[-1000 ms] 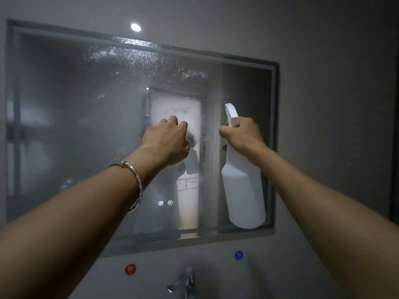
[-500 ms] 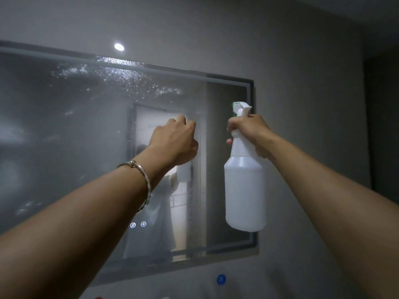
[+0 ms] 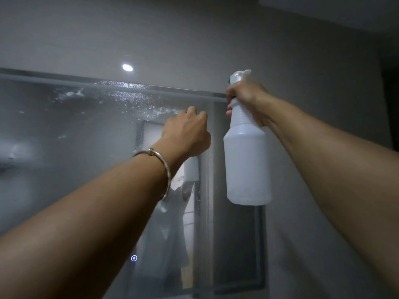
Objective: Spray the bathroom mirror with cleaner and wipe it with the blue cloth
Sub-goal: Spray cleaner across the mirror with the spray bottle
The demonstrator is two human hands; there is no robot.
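Our right hand (image 3: 248,98) grips the seemingly light spray bottle (image 3: 247,165) at its neck; left fingers (image 3: 191,112) curl, their hold unseen.

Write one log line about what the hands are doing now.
right hand: grips spray bottle | left hand: curled, at mirror | droplets: mirror top

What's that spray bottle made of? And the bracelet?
Spray bottle: looks like matte white plastic, slightly see-through, with moulded ridges at its neck. Bracelet: probably metal, silvery and polished, since a bright glint runs along its thin band.
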